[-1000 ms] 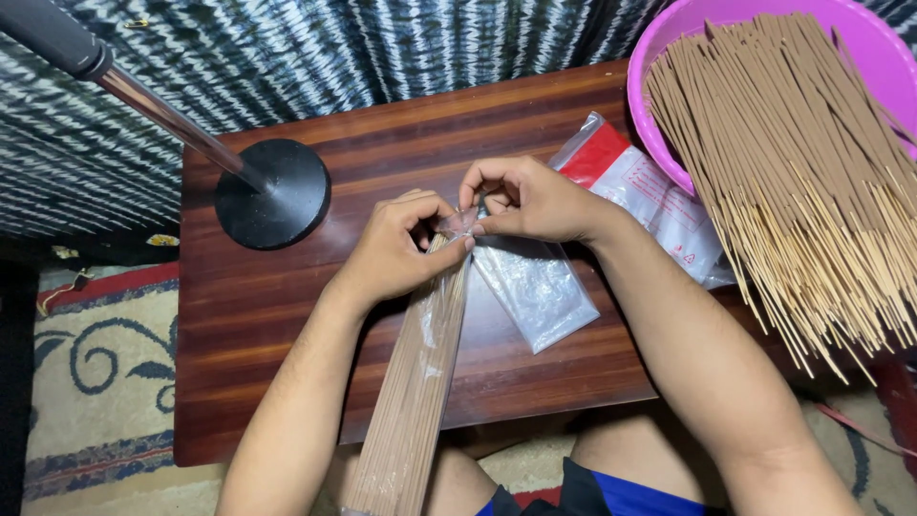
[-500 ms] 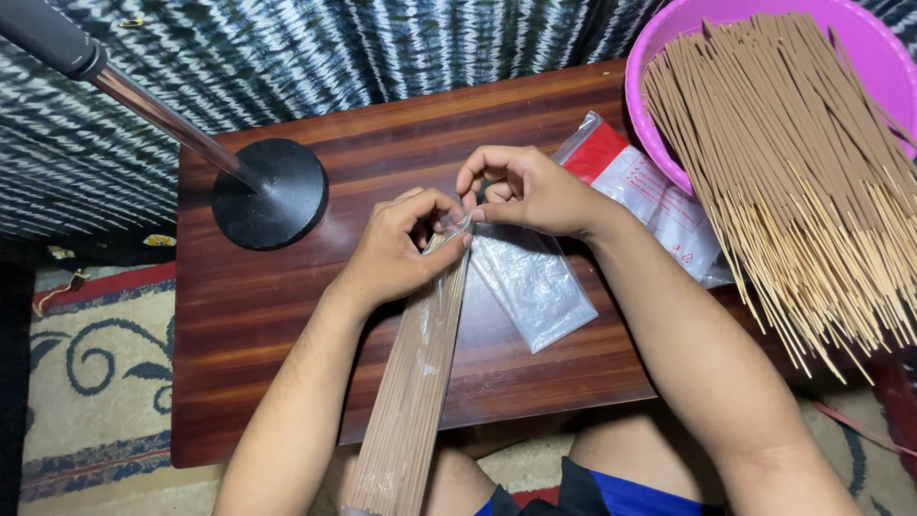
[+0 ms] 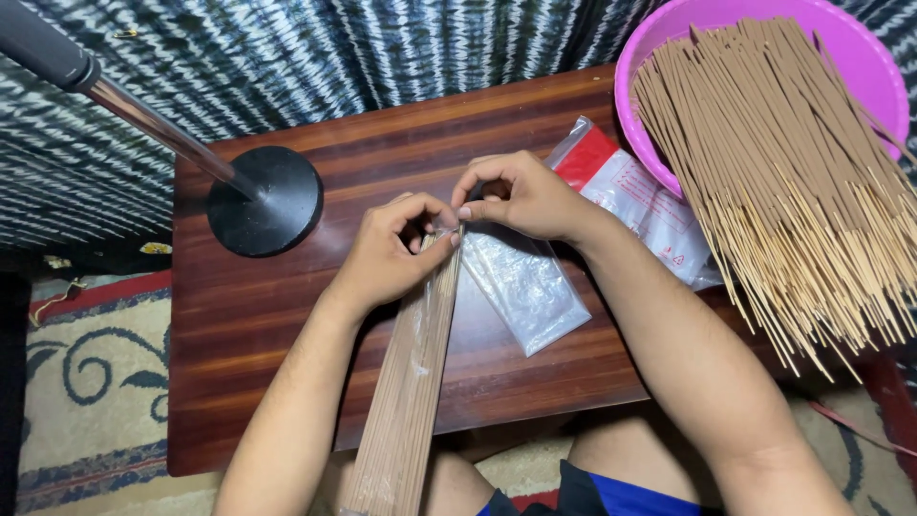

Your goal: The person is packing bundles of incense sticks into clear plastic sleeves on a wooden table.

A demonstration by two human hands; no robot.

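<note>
grip, left: the top end of the filled sleeve of incense sticks (image 3: 406, 382) is pinched by the left hand (image 3: 387, 256), thumb and forefinger clenched on the plastic at its mouth.
grip, right: the same mouth is pinched from 3 o'clock by the right hand (image 3: 521, 196); fingertips of both hands meet, almost touching.
sleeve: a long clear plastic packet, packed with brown sticks, is laid from the table's near edge up to the hands, running roughly 6 to 12 o'clock and tilted slightly right; the lower end overhangs the table towards the lap.
progress: the sticks are already seen inside the sleeve; the mouth is judged as being closed or folded over, not yet finished. Whether a seal is made cannot be told.
empty bags: a small pile of clear plastic bags (image 3: 523, 287) is laid just beside the sleeve, at 4 o'clock of the hands, under the right wrist.
more packets: red-and-clear packets (image 3: 635, 191) are placed at 2 o'clock, touching the basin.
stock: a pink basin (image 3: 659, 38) heaped with loose incense sticks (image 3: 793, 172) is set at the table's right edge; plenty is left unpacked.
other: a black round stand base (image 3: 265, 199) with a metal pole is placed at 10 o'clock, well apart, on the wooden table (image 3: 239, 363).
</note>
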